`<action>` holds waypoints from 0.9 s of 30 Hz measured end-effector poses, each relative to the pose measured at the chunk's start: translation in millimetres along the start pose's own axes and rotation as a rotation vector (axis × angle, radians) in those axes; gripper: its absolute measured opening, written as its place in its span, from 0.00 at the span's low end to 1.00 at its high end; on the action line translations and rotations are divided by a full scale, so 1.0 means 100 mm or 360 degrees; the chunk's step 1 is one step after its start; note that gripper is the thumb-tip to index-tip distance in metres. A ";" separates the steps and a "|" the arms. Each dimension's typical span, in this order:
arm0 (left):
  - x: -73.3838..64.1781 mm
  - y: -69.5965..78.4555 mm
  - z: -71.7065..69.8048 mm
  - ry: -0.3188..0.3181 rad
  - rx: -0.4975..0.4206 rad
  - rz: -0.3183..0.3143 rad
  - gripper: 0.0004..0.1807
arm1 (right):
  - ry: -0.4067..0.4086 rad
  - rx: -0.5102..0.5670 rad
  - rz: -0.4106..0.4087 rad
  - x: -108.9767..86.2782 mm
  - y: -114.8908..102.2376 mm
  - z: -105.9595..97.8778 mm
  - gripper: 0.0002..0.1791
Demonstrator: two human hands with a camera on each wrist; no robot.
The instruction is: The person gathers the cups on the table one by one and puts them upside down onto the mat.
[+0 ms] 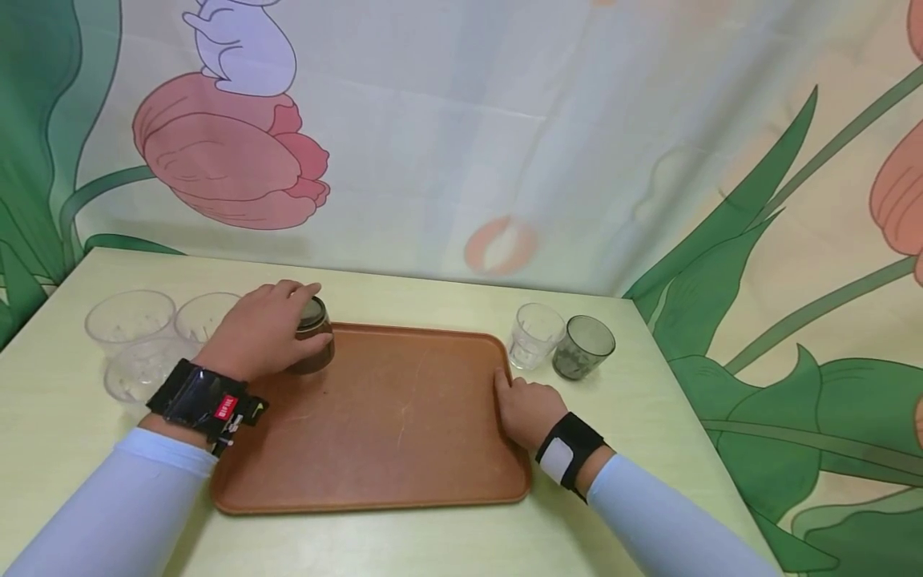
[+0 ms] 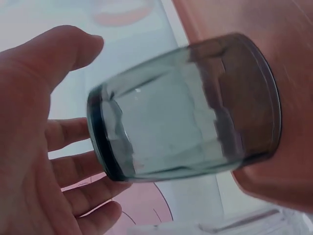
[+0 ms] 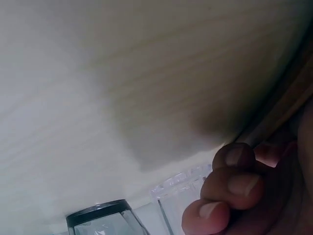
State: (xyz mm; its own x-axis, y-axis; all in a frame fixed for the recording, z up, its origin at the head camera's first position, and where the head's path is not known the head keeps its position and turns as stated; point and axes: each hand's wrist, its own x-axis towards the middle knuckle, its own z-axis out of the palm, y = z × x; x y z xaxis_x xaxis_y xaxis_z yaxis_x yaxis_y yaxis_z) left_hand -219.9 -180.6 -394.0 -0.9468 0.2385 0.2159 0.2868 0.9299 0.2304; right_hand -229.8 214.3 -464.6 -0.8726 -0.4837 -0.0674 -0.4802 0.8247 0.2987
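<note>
A smoky grey glass stands upside down at the far left corner of the brown tray, its thick base up. My left hand is around that base. In the left wrist view the thumb is apart from the glass, and the fingers reach behind it; whether they touch it I cannot tell. My right hand grips the tray's right edge, thumb on the rim and fingers curled at its underside.
Several clear glass vessels cluster left of the tray, partly behind my left hand. Beyond the tray's right corner, a clear glass and another grey glass stand upright on the pale table. A printed curtain hangs behind.
</note>
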 end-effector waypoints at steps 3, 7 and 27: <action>-0.02 0.04 0.00 0.0045 -0.0036 0.0023 0.42 | -0.0014 -0.0003 0.0000 0.01 0.01 0.01 0.27; -0.04 0.10 0.00 0.0126 -0.0079 0.0062 0.40 | -0.0014 0.0008 0.0002 0.03 0.04 0.04 0.26; -0.16 0.38 -0.02 0.0377 -0.0274 0.0264 0.36 | 0.0458 0.0121 -0.0009 0.09 0.07 -0.35 0.26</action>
State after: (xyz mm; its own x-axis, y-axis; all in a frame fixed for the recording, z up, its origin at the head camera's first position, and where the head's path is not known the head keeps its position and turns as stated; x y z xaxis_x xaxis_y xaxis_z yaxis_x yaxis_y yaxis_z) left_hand -193.8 -149.2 -386.2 -0.8307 0.2920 0.4740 0.4737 0.8180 0.3263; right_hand -237.8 205.3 -430.1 -0.8142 -0.5424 0.2070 -0.4996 0.8363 0.2260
